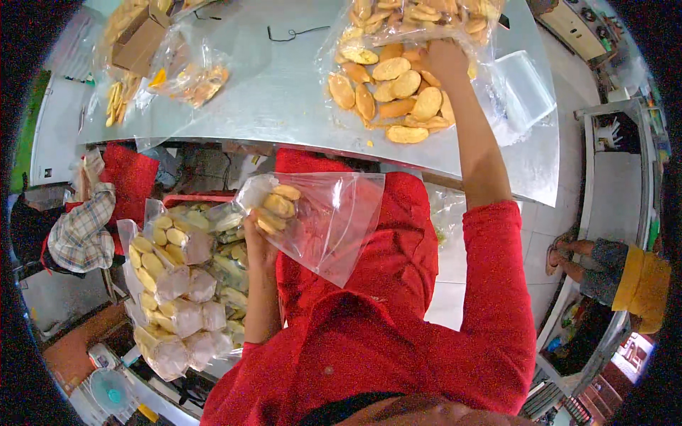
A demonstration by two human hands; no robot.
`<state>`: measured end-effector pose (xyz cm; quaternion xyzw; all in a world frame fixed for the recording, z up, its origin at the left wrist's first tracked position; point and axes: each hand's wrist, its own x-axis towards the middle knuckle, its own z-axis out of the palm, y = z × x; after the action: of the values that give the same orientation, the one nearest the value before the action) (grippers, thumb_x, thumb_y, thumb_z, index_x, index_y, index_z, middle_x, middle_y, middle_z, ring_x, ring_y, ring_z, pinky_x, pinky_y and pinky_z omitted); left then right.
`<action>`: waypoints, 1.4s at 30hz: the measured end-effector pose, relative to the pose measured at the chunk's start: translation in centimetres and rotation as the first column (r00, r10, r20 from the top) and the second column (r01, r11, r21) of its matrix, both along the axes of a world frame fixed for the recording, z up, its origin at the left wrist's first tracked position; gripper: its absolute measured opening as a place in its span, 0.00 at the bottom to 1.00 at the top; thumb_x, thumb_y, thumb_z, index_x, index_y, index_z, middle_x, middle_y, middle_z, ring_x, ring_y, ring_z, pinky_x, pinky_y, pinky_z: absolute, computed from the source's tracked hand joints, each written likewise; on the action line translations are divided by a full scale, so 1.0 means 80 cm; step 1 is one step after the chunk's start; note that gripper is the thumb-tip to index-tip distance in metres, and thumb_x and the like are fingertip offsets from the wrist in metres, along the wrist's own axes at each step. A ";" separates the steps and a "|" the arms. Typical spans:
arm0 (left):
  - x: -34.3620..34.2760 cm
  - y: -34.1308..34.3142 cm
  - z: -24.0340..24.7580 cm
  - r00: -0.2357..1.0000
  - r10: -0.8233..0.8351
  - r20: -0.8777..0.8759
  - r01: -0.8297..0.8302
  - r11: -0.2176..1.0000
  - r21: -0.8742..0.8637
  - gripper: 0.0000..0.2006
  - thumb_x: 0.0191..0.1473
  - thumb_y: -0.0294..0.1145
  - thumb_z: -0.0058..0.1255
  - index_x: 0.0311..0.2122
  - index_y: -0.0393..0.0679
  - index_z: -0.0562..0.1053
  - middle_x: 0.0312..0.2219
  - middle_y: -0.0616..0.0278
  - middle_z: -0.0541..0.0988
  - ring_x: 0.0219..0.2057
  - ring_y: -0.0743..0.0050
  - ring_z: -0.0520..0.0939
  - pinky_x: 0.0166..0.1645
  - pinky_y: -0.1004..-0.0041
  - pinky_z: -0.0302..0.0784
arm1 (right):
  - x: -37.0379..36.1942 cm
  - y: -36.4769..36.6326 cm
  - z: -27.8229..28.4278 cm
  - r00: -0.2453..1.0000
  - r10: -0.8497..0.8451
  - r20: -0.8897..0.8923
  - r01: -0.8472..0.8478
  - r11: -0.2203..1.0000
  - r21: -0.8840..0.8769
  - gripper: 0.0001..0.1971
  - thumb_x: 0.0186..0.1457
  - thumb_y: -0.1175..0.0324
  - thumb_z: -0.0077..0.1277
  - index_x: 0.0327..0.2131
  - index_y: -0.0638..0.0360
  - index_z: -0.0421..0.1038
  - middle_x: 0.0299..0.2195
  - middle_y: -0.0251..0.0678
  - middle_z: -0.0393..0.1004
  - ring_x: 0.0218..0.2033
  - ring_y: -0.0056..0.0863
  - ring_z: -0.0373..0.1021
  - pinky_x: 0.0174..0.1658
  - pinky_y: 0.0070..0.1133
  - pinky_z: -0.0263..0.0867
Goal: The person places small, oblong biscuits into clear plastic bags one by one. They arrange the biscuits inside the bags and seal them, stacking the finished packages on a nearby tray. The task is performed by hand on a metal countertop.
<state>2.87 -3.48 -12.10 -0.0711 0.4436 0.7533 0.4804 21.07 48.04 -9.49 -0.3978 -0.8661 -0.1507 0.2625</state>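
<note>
My left hand (pixel 258 238) is closed around the side of a clear plastic bag (pixel 330 220) above my lap. A few oval, golden biscuits (pixel 277 207) lie in that bag's closed end, and its wide mouth spreads toward the right. On the metal table, my right hand (pixel 446 62) reaches to the far side of a heap of oval biscuits (pixel 406 84). Its fingers are hidden among the biscuits and the clear plastic, so their grip does not show. The heap spills from a large clear bag (pixel 419 28) that holds more biscuits.
Filled biscuit bags (pixel 170 284) are stacked at my left, by a red crate edge (pixel 199 199). Empty clear bags (pixel 524 89) lie at the table's right. Another bag of snacks (pixel 188 82) and a cardboard box (pixel 140 39) stand far left. Other people (pixel 82 227) are at both sides.
</note>
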 end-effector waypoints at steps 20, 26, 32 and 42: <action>-0.016 -0.014 -0.035 0.998 -0.057 0.000 0.057 0.998 -0.023 0.28 0.58 0.49 0.43 0.56 0.39 0.60 0.49 0.56 0.71 0.50 0.59 0.73 0.53 0.62 0.71 | 0.097 0.012 -0.028 0.981 -0.146 -0.131 0.031 0.775 -0.631 0.21 0.52 0.58 0.54 0.49 0.53 0.70 0.42 0.49 0.74 0.44 0.39 0.72 0.45 0.32 0.66; -0.013 0.007 -0.037 1.000 -0.026 0.004 0.026 0.999 -0.024 0.22 0.60 0.45 0.39 0.53 0.39 0.62 0.46 0.56 0.72 0.46 0.61 0.75 0.49 0.62 0.74 | 0.122 -0.083 0.042 0.881 -0.190 -0.434 -0.321 0.435 -0.841 0.22 0.53 0.65 0.57 0.52 0.59 0.68 0.42 0.38 0.74 0.40 0.22 0.70 0.44 0.21 0.66; -0.021 0.002 -0.041 0.999 -0.037 0.033 0.035 0.997 0.064 0.23 0.60 0.46 0.38 0.53 0.39 0.62 0.47 0.55 0.72 0.47 0.60 0.75 0.51 0.61 0.74 | 0.134 -0.091 0.026 0.845 -0.179 -0.504 -0.349 0.529 -0.773 0.22 0.51 0.69 0.56 0.51 0.60 0.66 0.41 0.45 0.72 0.39 0.32 0.72 0.40 0.26 0.69; 0.001 0.023 -0.017 0.994 0.109 -0.004 -0.109 0.992 -0.060 0.24 0.57 0.49 0.43 0.50 0.40 0.64 0.37 0.57 0.76 0.36 0.63 0.79 0.38 0.66 0.80 | 0.110 -0.080 0.014 0.985 -0.106 0.133 0.150 0.911 -0.384 0.17 0.53 0.59 0.48 0.40 0.63 0.69 0.39 0.54 0.71 0.40 0.55 0.69 0.44 0.40 0.67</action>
<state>2.99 -1.66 -13.45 -0.1095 0.4616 0.7647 0.4361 29.87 41.62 -8.39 -0.4892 -0.8639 -0.0124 0.1192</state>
